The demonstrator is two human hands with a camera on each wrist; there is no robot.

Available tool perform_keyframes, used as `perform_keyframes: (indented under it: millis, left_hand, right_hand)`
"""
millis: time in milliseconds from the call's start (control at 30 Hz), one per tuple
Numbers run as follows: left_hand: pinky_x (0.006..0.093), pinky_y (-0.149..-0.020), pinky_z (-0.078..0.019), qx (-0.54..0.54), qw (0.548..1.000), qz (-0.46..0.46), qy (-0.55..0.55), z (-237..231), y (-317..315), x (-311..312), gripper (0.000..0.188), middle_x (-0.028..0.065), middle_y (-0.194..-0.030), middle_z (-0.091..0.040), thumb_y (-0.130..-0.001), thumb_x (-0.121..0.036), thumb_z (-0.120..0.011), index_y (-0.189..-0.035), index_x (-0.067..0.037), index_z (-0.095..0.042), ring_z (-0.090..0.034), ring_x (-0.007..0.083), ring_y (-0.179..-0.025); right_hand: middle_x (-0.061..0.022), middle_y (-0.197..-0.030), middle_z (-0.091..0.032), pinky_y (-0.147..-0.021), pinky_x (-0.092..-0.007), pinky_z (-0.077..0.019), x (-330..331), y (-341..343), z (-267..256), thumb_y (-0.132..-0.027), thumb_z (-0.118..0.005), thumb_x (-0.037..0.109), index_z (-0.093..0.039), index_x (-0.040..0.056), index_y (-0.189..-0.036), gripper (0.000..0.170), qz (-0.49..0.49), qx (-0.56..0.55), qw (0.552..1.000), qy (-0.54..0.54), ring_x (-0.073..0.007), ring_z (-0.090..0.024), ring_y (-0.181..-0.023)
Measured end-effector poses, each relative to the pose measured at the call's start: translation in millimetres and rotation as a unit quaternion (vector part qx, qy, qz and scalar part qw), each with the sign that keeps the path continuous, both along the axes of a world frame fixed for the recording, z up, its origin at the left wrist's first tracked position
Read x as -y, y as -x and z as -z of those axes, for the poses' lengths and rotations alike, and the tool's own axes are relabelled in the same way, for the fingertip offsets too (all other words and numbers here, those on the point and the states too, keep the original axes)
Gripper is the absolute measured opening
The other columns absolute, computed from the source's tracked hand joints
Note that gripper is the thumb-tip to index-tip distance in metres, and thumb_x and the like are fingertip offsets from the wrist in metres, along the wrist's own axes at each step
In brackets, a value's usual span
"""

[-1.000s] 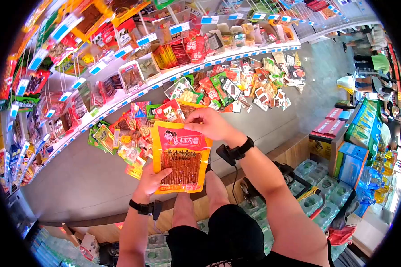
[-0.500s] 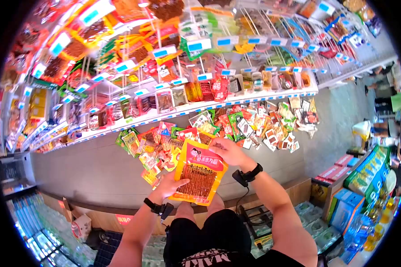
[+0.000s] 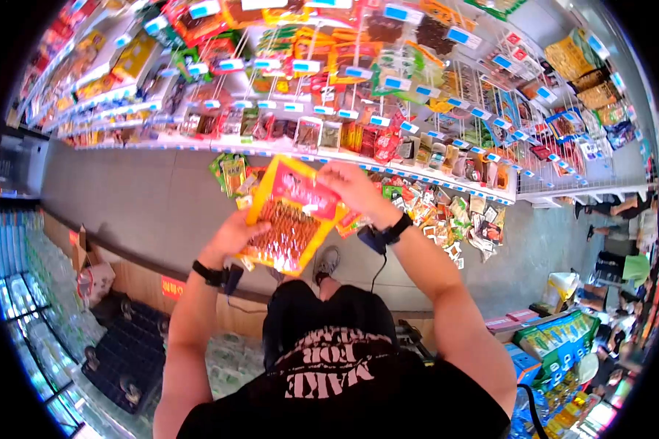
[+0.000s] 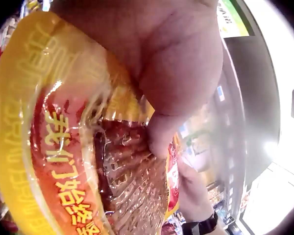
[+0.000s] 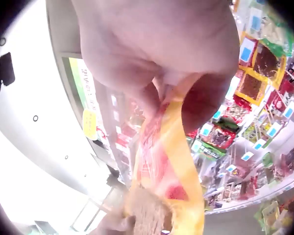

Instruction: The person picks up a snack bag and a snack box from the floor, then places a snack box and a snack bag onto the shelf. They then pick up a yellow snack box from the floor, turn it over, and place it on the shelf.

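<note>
Both hands hold a snack packet with a yellow border, a pink-red label panel and a window onto brown strips (image 3: 285, 223). My left hand (image 3: 231, 235) grips its left edge, with the thumb lying over the front. In the left wrist view that thumb (image 4: 161, 134) presses on the clear window, beside yellow lettering on a red band. At the top right corner, my right hand (image 3: 351, 189) pinches the packet. From the right wrist, the packet's yellow edge (image 5: 186, 156) runs up between the thumb and fingers. The packet is tilted, and glare covers part of its front.
Shelves with hanging snack packs (image 3: 315, 62) and price tags curve across the front. Loose packets lie in a heap (image 3: 454, 219) on the grey floor, more behind the held packet. A black platform with casters (image 3: 128, 351) is at lower left. People stand at far right.
The head view has shifted, showing more shelving and the person's shirt. The packet now leans further to the right and lies higher in view. Both hands have kept their hold on it.
</note>
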State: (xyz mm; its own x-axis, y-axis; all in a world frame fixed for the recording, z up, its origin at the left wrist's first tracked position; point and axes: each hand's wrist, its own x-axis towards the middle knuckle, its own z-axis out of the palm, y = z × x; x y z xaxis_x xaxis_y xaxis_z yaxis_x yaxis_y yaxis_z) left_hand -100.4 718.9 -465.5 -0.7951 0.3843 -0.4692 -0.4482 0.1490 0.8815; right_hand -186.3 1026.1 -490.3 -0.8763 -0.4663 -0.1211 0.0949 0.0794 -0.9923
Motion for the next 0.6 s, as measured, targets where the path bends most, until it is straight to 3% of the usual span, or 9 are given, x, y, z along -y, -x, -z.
perform_keyframes:
  millis: [33, 67, 100, 133, 200, 433, 533, 600]
  left_hand:
    - [0.0325, -0.095, -0.0500, -0.033, 0.999, -0.013, -0.008, -8, -3, 5, 0.041, 0.0036, -0.120, -0.067, -0.096, -0.016, -0.069, -0.133, 0.000, -0.058, -0.060, 0.0108, -0.106]
    - [0.0327, -0.095, -0.0504, -0.009, 0.999, -0.019, -0.037, -28, -7, 7, 0.038, 0.0047, -0.119, -0.068, -0.097, -0.014, -0.066, -0.132, 0.001, -0.058, -0.061, 0.0113, -0.107]
    - [0.0330, -0.095, -0.0509, 0.050, 0.996, -0.032, -0.066, -37, -14, 13, 0.036, 0.0060, -0.119, -0.068, -0.099, -0.014, -0.064, -0.130, 0.002, -0.058, -0.062, 0.0120, -0.108]
    - [0.0331, -0.095, -0.0509, 0.047, 0.995, -0.010, -0.091, -48, -17, 18, 0.035, 0.0069, -0.119, -0.068, -0.099, -0.015, -0.063, -0.129, 0.003, -0.059, -0.063, 0.0133, -0.108]
    - [0.0329, -0.095, -0.0509, -0.003, 0.989, -0.065, -0.134, -57, -30, 12, 0.034, 0.0074, -0.120, -0.068, -0.099, -0.014, -0.062, -0.129, 0.003, -0.058, -0.064, 0.0145, -0.107]
    - [0.0323, -0.097, -0.0491, -0.009, 0.979, -0.116, -0.169, -63, -52, 38, 0.034, 0.0082, -0.122, -0.067, -0.100, -0.010, -0.060, -0.131, 0.004, -0.056, -0.062, 0.0160, -0.109]
    - [0.0315, -0.096, -0.0491, -0.023, 0.974, -0.136, -0.181, -47, -55, 54, 0.032, 0.0071, -0.120, -0.067, -0.100, -0.007, -0.059, -0.130, 0.003, -0.057, -0.062, 0.0147, -0.107]
    - [0.0312, -0.096, -0.0490, -0.044, 0.978, -0.116, -0.167, -38, -51, 64, 0.031, 0.0061, -0.119, -0.067, -0.100, -0.008, -0.059, -0.130, 0.003, -0.057, -0.062, 0.0142, -0.105]
  right_hand:
    - [0.0013, -0.090, -0.066, -0.076, -0.0245, -0.0499, 9, 0, -19, -0.099, -0.063, 0.014, -0.065, 0.0019, -0.105, 0.014, 0.011, -0.004, 1.000, 0.012, -0.0056, -0.058, -0.084]
    - [0.0006, -0.091, -0.066, -0.078, -0.0249, -0.0501, 19, 0, -39, -0.099, -0.064, 0.015, -0.066, 0.0022, -0.105, 0.015, 0.020, -0.035, 0.998, 0.058, -0.0063, -0.059, -0.086]
    - [0.0014, -0.091, -0.066, -0.079, -0.0244, -0.0498, 21, -3, -70, -0.099, -0.063, 0.017, -0.067, 0.0023, -0.103, 0.015, -0.009, -0.039, 0.999, 0.016, -0.0058, -0.059, -0.086]
    - [0.0018, -0.091, -0.067, -0.079, -0.0237, -0.0491, 24, 7, -65, -0.099, -0.062, 0.017, -0.067, 0.0015, -0.101, 0.017, -0.034, 0.009, 0.999, 0.023, -0.0051, -0.059, -0.087]
    - [0.0026, -0.089, -0.068, -0.075, -0.0248, -0.0507, 30, 12, -84, -0.098, -0.063, 0.016, -0.069, 0.0013, -0.104, 0.017, -0.041, 0.009, 0.998, 0.054, -0.0066, -0.061, -0.081]
    - [-0.0022, -0.091, -0.071, -0.076, -0.0240, -0.0506, 63, 10, -100, -0.094, -0.068, 0.014, -0.072, 0.0000, -0.100, 0.015, -0.049, -0.084, 0.995, 0.027, -0.0073, -0.063, -0.082]
    - [-0.0030, -0.093, -0.073, -0.078, -0.0245, -0.0518, 74, 4, -120, -0.089, -0.073, 0.011, -0.072, -0.0004, -0.099, 0.016, -0.106, 0.034, 0.991, 0.080, -0.0085, -0.065, -0.085]
    - [-0.0070, -0.102, -0.074, -0.085, -0.0263, -0.0521, 76, 9, -101, -0.087, -0.075, 0.009, -0.072, -0.0022, -0.110, 0.026, -0.101, 0.088, 0.982, 0.131, -0.0116, -0.067, -0.092]
